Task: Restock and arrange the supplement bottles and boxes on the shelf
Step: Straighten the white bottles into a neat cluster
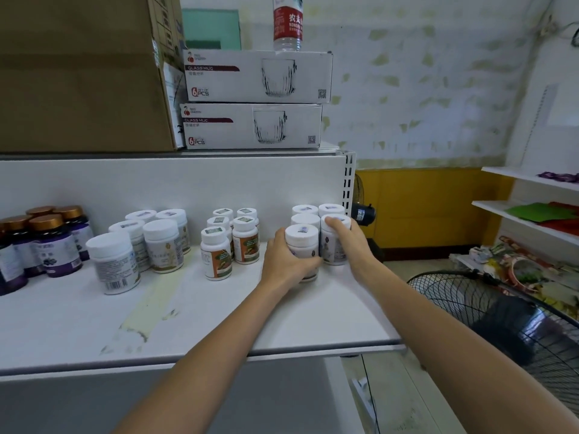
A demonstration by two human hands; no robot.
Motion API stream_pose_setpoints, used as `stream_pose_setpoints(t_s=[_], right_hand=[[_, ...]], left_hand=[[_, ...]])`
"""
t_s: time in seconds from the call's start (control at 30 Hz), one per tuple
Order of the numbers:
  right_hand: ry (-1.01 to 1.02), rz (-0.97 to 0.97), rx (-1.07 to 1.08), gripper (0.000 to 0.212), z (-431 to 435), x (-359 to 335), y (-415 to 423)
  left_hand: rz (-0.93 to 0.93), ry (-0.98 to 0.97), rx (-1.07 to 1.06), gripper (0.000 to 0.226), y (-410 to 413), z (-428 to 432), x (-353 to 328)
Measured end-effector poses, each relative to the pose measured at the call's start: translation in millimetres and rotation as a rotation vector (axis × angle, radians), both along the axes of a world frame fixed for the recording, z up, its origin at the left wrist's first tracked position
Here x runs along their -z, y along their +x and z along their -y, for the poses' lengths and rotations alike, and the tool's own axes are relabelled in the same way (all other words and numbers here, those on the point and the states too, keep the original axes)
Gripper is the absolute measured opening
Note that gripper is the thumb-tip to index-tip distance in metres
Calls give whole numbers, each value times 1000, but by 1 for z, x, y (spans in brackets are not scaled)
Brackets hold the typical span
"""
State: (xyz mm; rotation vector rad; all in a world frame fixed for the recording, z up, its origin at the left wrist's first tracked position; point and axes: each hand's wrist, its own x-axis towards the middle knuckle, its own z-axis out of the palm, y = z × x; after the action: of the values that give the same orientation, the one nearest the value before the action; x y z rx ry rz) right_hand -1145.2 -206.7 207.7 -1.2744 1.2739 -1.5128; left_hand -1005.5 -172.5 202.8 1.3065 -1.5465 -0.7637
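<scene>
On the white shelf [188, 314], several white supplement bottles stand in groups. At the right end, my left hand [286, 261] grips the front-left white bottle [301, 238] of a cluster. My right hand [347, 242] grips the neighbouring bottle [332, 245], with fingers over its cap. Three more white bottles [305, 219] stand behind these two. Orange-labelled white bottles [216, 252] stand in the middle. Larger white bottles [163, 242] are further left. Dark purple bottles with gold caps [53, 242] stand at the far left.
Two glass-mug boxes [257, 101] with a water bottle [287, 23] on top, and a big cardboard box [81, 73], sit on the shelf above. A black fan [517, 317] stands low on the right, beside other shelves [532, 214] with goods.
</scene>
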Motion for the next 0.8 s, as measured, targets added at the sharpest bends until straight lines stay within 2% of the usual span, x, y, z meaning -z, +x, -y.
stream_pose_setpoints(t_s=[0.1,0.37,0.53,0.63,0.73,0.8], right_hand=[[-29,-27,-50,13,1,-3,-2],[-21,18,-37,27,13,2,-3],[-17,23,-55,37,13,4,-4],[-21,9,-61,48,9,4,-4],[-37,-20,-22,73,5,1,-7],[-37,-15,0,72,6,-1,-10]], left_hand=[[-52,18,46,71,2,3,-1],[-55,-28,116,68,2,7,4],[-235,-41,212,75,-2,7,-2],[-323,-26,219,82,-6,8,-7],[-331,-27,215,86,-5,13,-6],[-319,-29,216,83,-4,16,-5]])
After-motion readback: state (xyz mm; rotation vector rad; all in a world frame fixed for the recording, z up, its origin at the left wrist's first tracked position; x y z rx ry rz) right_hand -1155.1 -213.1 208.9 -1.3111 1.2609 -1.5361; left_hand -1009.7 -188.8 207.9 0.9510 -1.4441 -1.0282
